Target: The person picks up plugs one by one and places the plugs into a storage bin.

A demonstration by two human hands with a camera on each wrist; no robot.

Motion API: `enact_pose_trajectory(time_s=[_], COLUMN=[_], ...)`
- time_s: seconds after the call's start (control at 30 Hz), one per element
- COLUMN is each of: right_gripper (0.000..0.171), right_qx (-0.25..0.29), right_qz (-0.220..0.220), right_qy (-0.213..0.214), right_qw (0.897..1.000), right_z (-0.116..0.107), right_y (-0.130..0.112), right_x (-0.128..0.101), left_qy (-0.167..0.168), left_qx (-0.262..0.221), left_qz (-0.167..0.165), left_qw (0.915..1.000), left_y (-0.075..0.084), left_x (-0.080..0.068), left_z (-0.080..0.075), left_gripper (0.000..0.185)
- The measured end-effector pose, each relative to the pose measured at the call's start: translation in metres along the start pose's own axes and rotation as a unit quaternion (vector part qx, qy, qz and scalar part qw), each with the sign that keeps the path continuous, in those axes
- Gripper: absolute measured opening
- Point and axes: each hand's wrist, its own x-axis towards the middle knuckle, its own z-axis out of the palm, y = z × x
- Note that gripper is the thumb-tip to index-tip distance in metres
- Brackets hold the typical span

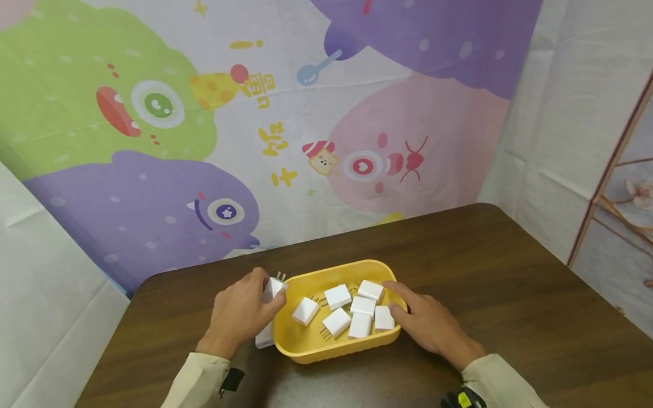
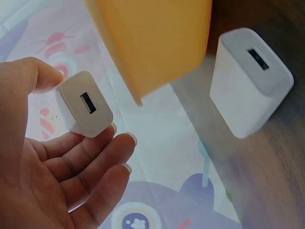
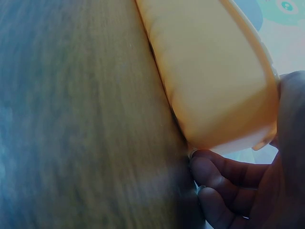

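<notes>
Pinching a white charger [image 1: 274, 288] in the left hand [image 1: 240, 314], thumb on one side and the fingertips [image 2: 119, 143] curled under the other, palm otherwise bare. Holding it just beyond the knuckles, touching or nearly touching the left rim of the yellow tray [image 1: 306, 352]; cannot tell which. Pointing its two prongs [image 1: 280, 276] up and away from the wrist, toward the cartoon backdrop [image 1: 153, 102], and turning its USB port [image 2: 88, 103] back toward the palm, as in the left wrist view. Running its long axis from port to prongs, roughly in line with the fingers and tilted upward.

Leaving a second charger [image 2: 250, 81] standing port-up on the wooden table [image 1: 510, 294], below the heel of the left hand and just beside the tray's outer wall.

Showing seven more loose chargers [image 1: 361, 324] lying at mixed angles on the tray floor, between the two sets of fingers.

Steadying the tray with the right hand [image 1: 428, 326]: forefinger and thumb lying over the right rim, the remaining fingers [image 3: 224, 171] curled against the outer wall where it meets the table.

Judging the step in hand as carrying one charger across the left rim. Calling, for the next move, for a firm pinch and for enough height to bring the prongs clear of the rim and the neighbouring chargers
</notes>
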Motion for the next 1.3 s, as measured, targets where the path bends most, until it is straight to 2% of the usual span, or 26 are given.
enact_pose_trajectory(time_s=[0.4,0.6,0.83,1.07,1.3], right_gripper=[0.045,0.045,0.046,0.045,0.045], right_qx=[0.001,0.000,-0.001,-0.002,-0.001], right_qz=[-0.007,-0.009,-0.002,0.004,-0.004], right_qy=[0.003,0.009,0.007,0.003,0.004], right_qw=[1.000,1.000,1.000,1.000,1.000], right_z=[0.001,0.002,0.002,0.001,0.000], right_y=[0.001,0.001,0.001,0.001,0.001], right_x=[0.001,0.001,0.001,0.000,0.000], left_qy=[-0.021,-0.047,-0.049,-0.048,-0.075], left_qx=[-0.005,-0.011,-0.004,0.024,0.027], left_qz=[0.055,0.083,0.120,0.177,0.247], left_qw=[0.9983,0.9954,0.9915,0.9828,0.9656], left_y=[0.011,0.016,0.020,0.025,0.027], left_x=[-0.001,-0.003,-0.003,-0.004,-0.002], left_z=[0.001,0.001,0.002,0.001,0.000], left_gripper=[0.034,0.032,0.029,0.029,0.034])
